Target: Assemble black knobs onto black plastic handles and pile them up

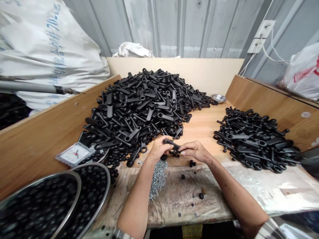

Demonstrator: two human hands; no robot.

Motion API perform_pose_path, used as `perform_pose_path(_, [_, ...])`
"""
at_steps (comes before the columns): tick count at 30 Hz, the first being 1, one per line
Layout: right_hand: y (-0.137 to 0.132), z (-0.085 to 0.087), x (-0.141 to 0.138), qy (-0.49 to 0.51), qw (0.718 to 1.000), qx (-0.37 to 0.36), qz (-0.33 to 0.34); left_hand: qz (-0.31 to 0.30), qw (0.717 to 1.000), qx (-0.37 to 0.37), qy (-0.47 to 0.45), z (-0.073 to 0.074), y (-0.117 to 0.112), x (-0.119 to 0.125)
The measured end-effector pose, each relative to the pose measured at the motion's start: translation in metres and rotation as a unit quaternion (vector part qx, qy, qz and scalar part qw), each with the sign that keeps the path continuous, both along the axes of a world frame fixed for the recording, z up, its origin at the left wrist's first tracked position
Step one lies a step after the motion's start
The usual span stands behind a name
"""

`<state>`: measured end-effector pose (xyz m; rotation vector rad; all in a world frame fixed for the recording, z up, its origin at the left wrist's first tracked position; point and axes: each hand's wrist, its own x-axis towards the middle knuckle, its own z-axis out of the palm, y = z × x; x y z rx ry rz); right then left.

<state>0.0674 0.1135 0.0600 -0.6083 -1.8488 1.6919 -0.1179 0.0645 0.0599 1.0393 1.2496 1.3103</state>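
Note:
My left hand (159, 148) is closed around one end of a black plastic crank handle (172, 144). The fingers of my right hand (195, 151) pinch its other end, so the piece hangs level between both hands just above the table. A small black knob (163, 157) shows under my left hand. Beneath my left wrist lies a heap of silver screws or rivets (157, 177). A few black knobs (192, 163) sit on the table below my right hand. My fingertips partly hide the handle's ends.
A large pile of black handles (147, 106) rises behind my hands. Another pile, knobs attached (259, 139), lies right. Left stand metal-rimmed bowls (79, 186) of black knobs and a square clock (74, 153). A metal dish (218, 98) sits far back; a rod-like tool (50, 87) juts in left.

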Motion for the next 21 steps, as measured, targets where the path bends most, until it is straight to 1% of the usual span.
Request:
perform_pose_path(1, [-0.001, -0.001, -0.002, 0.037, 0.999, -0.027, -0.012, 0.019, 0.998, 0.022, -0.05, -0.001, 0.0, 0.003])
perform_pose_path(2, [-0.001, -0.002, -0.004, 0.082, 0.995, -0.059, -0.017, 0.026, 0.994, 0.042, -0.097, -0.002, 0.001, 0.007])
perform_pose_path(3, [-0.002, -0.003, -0.005, 0.129, 0.987, -0.093, -0.017, 0.018, 0.989, 0.054, -0.136, -0.004, 0.001, 0.012])
perform_pose_path(5, [-0.003, -0.005, -0.008, 0.2, 0.967, -0.157, -0.002, -0.019, 0.981, 0.052, -0.188, -0.006, 0.001, 0.024])
perform_pose_path(7, [-0.003, -0.007, -0.009, 0.219, 0.955, -0.196, 0.024, -0.036, 0.974, 0.038, -0.221, -0.008, 0.001, 0.035])
perform_pose_path(8, [-0.003, -0.008, -0.009, 0.214, 0.955, -0.204, 0.033, -0.026, 0.972, 0.035, -0.232, -0.009, 0.001, 0.04])
perform_pose_path(10, [-0.004, -0.01, -0.01, 0.19, 0.959, -0.207, 0.04, 0.039, 0.969, 0.049, -0.238, -0.011, 0.002, 0.046])
perform_pose_path(11, [-0.004, -0.011, -0.011, 0.179, 0.962, -0.202, 0.036, 0.084, 0.968, 0.064, -0.228, -0.012, 0.002, 0.047])
perform_pose_path(13, [-0.004, -0.011, -0.012, 0.16, 0.969, -0.185, 0.026, 0.161, 0.966, 0.099, -0.173, -0.015, 0.001, 0.048])
perform_pose_path(15, [-0.003, -0.01, -0.013, 0.137, 0.977, -0.162, 0.011, 0.206, 0.966, 0.126, -0.092, -0.018, 0.0, 0.047])
perform_pose_path(18, [-0.001, -0.006, -0.011, 0.117, 0.981, -0.15, -0.041, 0.233, 0.964, 0.123, 0.032, -0.021, -0.002, 0.044])
perform_pose_path(21, [-0.001, 0.0, -0.008, 0.141, 0.972, -0.162, -0.093, 0.228, 0.954, 0.097, 0.172, -0.023, -0.004, 0.044])
